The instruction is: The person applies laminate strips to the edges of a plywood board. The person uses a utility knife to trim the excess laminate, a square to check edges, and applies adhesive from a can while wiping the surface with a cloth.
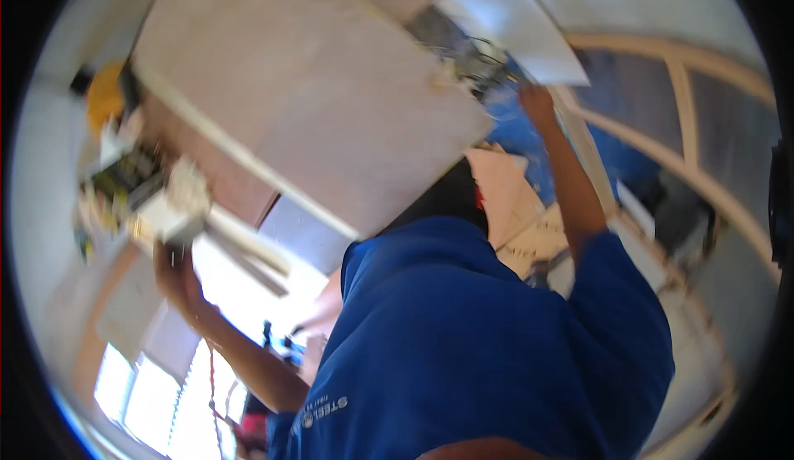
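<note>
My left hand (177, 280) is raised at the left, its fingers closed around something dark and blurred. Right above it is a pale grey block-like piece (184, 230), and beyond that a crumpled cream-coloured lump (188, 185). Whether the hand holds the block or only covers part of it, I cannot tell. My right hand (538, 103) reaches out at the upper right, close to the lower edge of a shiny white sheet (517, 22). Blur hides its fingertips and any contact. Between the hands lies a large light-brown board (322, 96).
A wooden frame with dark panes (682, 113) stands at the right. Tangled cables and tools (475, 59) lie beyond the board on a blue surface (525, 142). Brown cardboard pieces (513, 200) are near my right arm. A yellow item (106, 96) and clutter sit at the far left, above bright windows (149, 402).
</note>
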Tool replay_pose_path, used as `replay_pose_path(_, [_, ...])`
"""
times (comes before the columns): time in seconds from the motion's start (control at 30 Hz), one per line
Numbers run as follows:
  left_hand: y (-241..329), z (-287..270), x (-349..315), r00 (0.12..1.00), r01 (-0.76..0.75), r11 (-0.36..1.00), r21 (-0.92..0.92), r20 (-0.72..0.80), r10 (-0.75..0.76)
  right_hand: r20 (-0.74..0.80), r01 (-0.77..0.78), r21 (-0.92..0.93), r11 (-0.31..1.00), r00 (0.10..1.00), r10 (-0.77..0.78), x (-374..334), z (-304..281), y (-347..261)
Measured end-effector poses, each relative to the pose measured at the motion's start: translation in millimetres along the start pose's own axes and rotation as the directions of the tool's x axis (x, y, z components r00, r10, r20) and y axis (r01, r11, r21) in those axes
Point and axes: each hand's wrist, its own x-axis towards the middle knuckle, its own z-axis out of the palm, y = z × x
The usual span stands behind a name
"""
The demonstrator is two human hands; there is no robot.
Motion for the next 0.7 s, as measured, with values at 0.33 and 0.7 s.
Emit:
replay_pose_path(0.33, [-4,51,-2,0.985,-0.076,0.982,-0.173,-0.164,0.047,0.591,-0.109,0.806,0.581,0.163,-0.790,-78,-184,-309])
replay_pose_path(0.7, [-43,61,43,0.979,-0.055,0.996,0.070,-0.193,0.067,0.442,0.074,0.882,0.465,-0.469,-0.765,-106,-91,-458])
